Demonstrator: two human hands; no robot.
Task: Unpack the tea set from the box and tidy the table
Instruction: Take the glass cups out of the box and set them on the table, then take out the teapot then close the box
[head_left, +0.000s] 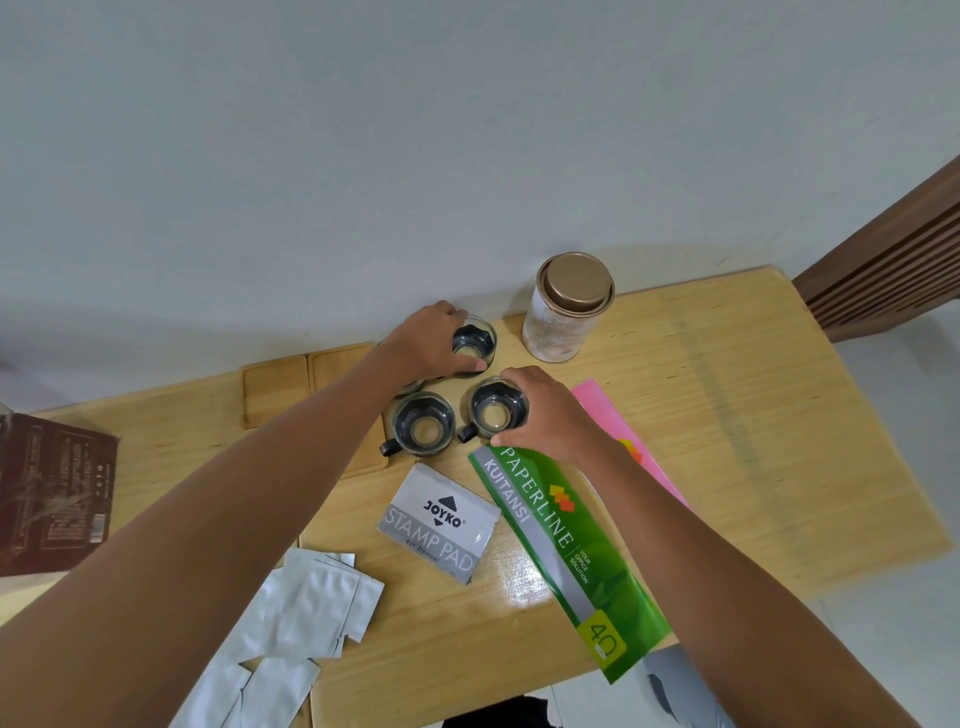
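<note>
Silver sachets (291, 618) nearest, bottom left, loose on table (753, 441). Beyond them stamp pad (439, 522) and green receipt book (566, 551), overlying pink book (623, 431). Brown box (49, 493) at left edge, well apart from the cups. Left hand (421, 343) wrapped round rim of far cup (475, 340), near tin (569, 306). Right hand (540, 410) closed over near-right cup (493, 410). Third cup (423, 423) free, on a coaster (371, 452); fourth mostly hidden under left wrist. Two bare coasters (306, 384) just left. Step judged: cups unpacked, being arranged. Next likely calls for seating each held cup on a coaster, then clearing sachets and stationery.
</note>
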